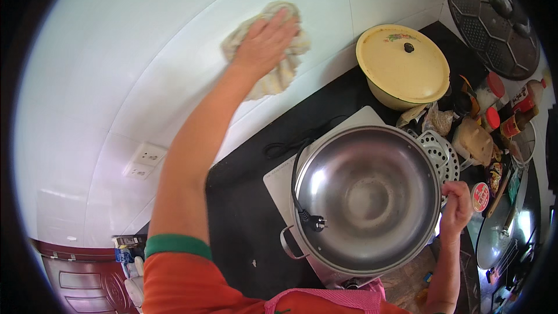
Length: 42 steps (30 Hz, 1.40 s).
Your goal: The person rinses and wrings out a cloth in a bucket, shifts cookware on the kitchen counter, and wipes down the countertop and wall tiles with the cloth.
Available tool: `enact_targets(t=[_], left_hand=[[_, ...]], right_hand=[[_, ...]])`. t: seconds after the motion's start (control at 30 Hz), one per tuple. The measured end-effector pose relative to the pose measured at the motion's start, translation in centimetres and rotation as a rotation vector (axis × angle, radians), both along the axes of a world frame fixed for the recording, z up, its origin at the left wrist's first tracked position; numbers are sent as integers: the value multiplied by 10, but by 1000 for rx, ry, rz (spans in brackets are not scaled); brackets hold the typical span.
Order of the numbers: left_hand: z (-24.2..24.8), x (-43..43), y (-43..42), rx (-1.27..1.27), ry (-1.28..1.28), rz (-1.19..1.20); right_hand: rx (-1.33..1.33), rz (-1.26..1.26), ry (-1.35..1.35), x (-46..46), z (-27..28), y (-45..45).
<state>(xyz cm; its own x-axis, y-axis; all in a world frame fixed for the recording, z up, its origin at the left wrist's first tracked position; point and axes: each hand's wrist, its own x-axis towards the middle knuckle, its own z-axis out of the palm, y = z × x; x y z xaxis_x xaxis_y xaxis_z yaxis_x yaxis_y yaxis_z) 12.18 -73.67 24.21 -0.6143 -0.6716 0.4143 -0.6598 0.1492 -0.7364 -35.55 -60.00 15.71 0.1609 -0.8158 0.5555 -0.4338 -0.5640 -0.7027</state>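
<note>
My left hand (267, 46) lies spread over a pale, crumpled cloth (279, 76), pressing it against the white tiled wall (183, 48). Both the hand and the cloth are slightly blurred. Close to the right rim of a wide stainless steel pan (370, 200), my right hand (455, 207) has its fingers curled; whether it grips the rim cannot be seen. The pan sits on a white induction cooker (279, 179). A black power cord hangs over the pan's left rim, its plug (313, 221) resting inside the pan.
Behind the pan stands a lidded cream enamel pot (403, 67) on the black countertop (248, 226). A perforated steamer rack (440, 155), bottles, jars and food bags crowd the right side. A wall socket (145, 160) is at left. A glass lid (495, 235) lies far right.
</note>
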Motion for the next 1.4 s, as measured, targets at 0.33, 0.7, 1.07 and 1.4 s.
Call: enact_targets(t=[0.33, 0.7, 1.07, 1.4], left_hand=[[-145, -5, 13, 388, 189, -77], [-110, -47, -62, 284, -68, 67], [-93, 43, 93, 427, -69, 147], [-96, 18, 38, 433, -207, 29]], right_hand=[[-112, -180, 138, -24, 19, 0], [33, -182, 24, -18, -9, 2], [7, -90, -25, -3, -7, -17], [109, -174, -67, -38, -33, -10]])
